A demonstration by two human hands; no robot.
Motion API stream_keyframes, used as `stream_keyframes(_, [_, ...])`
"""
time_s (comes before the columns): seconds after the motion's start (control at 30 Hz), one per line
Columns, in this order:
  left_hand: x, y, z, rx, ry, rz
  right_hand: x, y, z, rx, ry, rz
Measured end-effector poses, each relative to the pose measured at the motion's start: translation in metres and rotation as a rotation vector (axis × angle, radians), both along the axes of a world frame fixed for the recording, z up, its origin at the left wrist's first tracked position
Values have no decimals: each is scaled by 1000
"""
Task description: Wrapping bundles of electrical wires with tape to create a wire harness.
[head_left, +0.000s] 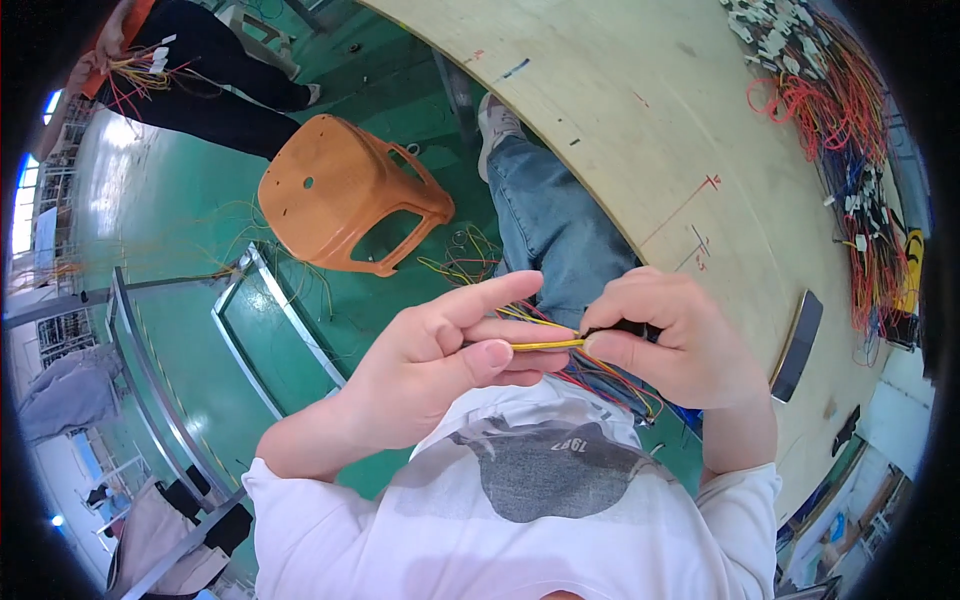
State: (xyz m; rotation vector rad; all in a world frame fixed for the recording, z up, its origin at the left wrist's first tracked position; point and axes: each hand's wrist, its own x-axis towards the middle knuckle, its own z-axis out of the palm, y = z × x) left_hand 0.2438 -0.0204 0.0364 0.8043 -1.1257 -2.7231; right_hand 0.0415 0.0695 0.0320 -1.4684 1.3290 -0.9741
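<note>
Above my lap, a yellow wire (545, 346) runs between my two hands. My left hand (430, 345) pinches it, the thumb pressed against the middle fingers and the index finger stretched out away from it. At the other end, my right hand (670, 335) grips the wire's tip between thumb and curled fingers. Something black shows inside the right fist, mostly hidden, and I cannot tell what it is. Below and behind the hands, a bundle of red, yellow and dark wires (610, 380) lies across my lap.
A pale worktable (640, 120) curves along the right, with a dark phone-like slab (797, 345) near my right forearm. Heaped wire harnesses (840, 120) lie at its far right. An orange stool (330, 190) and a metal frame (285, 320) stand left. Another person (190, 70) holds wires.
</note>
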Motion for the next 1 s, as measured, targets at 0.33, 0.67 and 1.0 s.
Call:
stream_keyframes(0.33, [-7, 0, -7, -1323, -61, -145, 3, 8, 2, -36, 207, 2])
stream_keyframes(0.67, [-24, 22, -22, -854, -128, 52, 6, 16, 0, -201, 253, -136])
stream_keyframes(1.0, [-32, 48, -38, -370, -100, 321, 56, 45, -27, 121, -343, -667])
